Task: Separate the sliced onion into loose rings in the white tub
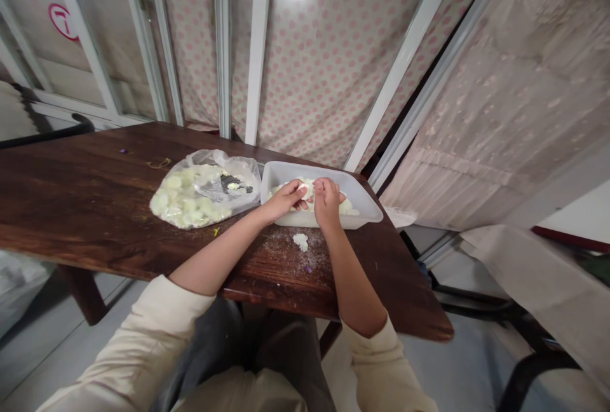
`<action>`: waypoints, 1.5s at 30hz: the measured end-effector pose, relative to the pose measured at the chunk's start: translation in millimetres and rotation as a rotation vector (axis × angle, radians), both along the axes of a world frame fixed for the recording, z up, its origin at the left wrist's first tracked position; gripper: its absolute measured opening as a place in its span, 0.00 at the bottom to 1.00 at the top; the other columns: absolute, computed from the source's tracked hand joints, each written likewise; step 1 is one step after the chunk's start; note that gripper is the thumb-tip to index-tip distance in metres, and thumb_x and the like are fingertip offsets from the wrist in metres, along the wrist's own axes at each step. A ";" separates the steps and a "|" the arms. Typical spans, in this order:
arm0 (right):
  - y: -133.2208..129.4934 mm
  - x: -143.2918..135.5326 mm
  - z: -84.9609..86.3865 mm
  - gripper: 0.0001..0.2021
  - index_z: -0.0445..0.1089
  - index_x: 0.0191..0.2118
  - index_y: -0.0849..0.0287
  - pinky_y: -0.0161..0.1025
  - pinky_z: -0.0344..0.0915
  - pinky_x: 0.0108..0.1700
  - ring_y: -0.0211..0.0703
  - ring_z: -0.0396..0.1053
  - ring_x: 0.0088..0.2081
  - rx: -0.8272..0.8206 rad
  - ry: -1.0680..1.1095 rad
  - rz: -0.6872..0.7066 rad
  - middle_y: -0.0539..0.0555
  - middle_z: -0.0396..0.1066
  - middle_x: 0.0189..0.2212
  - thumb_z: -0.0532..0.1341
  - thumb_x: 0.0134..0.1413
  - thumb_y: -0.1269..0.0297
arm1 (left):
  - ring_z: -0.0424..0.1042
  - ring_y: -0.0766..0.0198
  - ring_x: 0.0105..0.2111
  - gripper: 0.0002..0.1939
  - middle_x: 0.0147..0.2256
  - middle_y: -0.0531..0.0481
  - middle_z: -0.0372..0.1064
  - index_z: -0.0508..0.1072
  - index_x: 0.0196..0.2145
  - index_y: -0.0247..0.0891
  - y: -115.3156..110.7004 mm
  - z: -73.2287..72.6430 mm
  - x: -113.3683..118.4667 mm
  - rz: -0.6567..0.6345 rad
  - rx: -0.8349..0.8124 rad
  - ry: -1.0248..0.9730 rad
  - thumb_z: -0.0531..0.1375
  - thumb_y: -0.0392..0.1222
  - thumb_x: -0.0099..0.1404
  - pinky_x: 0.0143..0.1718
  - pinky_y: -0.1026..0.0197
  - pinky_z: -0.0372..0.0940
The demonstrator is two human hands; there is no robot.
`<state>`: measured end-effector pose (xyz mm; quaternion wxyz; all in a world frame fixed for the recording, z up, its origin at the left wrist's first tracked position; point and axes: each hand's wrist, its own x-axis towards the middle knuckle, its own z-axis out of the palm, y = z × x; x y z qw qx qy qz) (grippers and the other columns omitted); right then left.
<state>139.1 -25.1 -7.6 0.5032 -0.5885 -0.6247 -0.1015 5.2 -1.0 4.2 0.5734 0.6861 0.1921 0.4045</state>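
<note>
Both hands are over a white plastic tub (pixel 366 208) that holds pale, whitish-green pieces. My left hand (pixel 286 199) has its fingers curled round a small white piece (pixel 306 190) at the tub's middle. Close beside it, my right hand (pixel 327 201) has bent fingers pressed together near the same piece; what they pinch is too small to make out. A clear plastic bag (pixel 190 199) with round pale slices lies left of the tub. In front of the tub, a white crumbly clump (pixel 300 241) sits on the table among scattered white specks.
The dark wooden table (pixel 95 208) extends to the left, with a loop of string (pixel 159 163) and small scraps on it. Behind it stand framed panels with dotted curtains. Black chair parts (pixel 534 367) are at the lower right; a plastic bag (pixel 19 285) is at the left.
</note>
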 end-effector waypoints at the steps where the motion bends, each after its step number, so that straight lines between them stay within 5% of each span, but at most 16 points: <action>1: -0.6 -1.3 0.9 0.16 0.63 0.30 0.57 0.40 0.48 0.43 0.41 0.61 0.38 -0.011 -0.010 0.076 0.50 0.67 0.31 0.45 0.60 0.56 | 0.65 0.71 0.26 0.17 0.28 0.53 0.64 0.60 0.31 0.35 0.0 0.1 0.0 0.003 -0.002 0.001 0.55 0.54 0.58 0.29 0.67 0.58; 6: -1.9 -4.2 3.6 0.17 0.60 0.24 0.58 0.37 0.51 0.39 0.38 0.61 0.31 -0.052 0.010 0.192 0.47 0.63 0.23 0.46 0.60 0.57 | 0.65 0.71 0.26 0.16 0.27 0.53 0.64 0.60 0.32 0.35 0.0 -0.1 0.0 -0.016 0.000 0.049 0.53 0.53 0.59 0.29 0.65 0.57; 15: -5.5 -5.7 2.5 0.16 0.64 0.25 0.59 0.40 0.43 0.40 0.39 0.61 0.33 0.028 -0.291 -0.185 0.49 0.67 0.24 0.48 0.60 0.59 | 0.65 0.68 0.27 0.17 0.26 0.53 0.63 0.60 0.32 0.35 0.5 -2.2 -0.1 0.014 0.075 0.112 0.51 0.54 0.60 0.31 0.63 0.57; 21: -5.2 -7.2 2.4 0.18 0.65 0.25 0.59 0.39 0.42 0.38 0.39 0.60 0.32 -0.017 -0.279 -0.256 0.49 0.67 0.22 0.46 0.61 0.59 | 0.64 0.69 0.27 0.16 0.26 0.54 0.63 0.61 0.34 0.36 0.2 -1.2 -0.4 0.005 0.092 0.114 0.50 0.53 0.61 0.31 0.64 0.58; 38: 4.0 15.8 0.4 0.23 0.61 0.19 0.60 0.39 0.44 0.37 0.37 0.57 0.26 -0.072 -0.062 -0.200 0.48 0.64 0.18 0.45 0.60 0.55 | 0.61 0.70 0.25 0.17 0.25 0.54 0.62 0.64 0.28 0.35 2.9 -1.5 -2.2 -0.003 0.108 0.067 0.53 0.54 0.59 0.29 0.66 0.56; 45: 4.2 13.5 -0.4 0.13 0.65 0.32 0.58 0.40 0.44 0.42 0.41 0.61 0.37 0.004 0.005 -0.174 0.49 0.69 0.31 0.50 0.57 0.56 | 0.62 0.71 0.25 0.18 0.24 0.54 0.61 0.61 0.28 0.35 1.5 -1.9 -0.5 0.044 0.077 0.054 0.53 0.55 0.59 0.28 0.67 0.56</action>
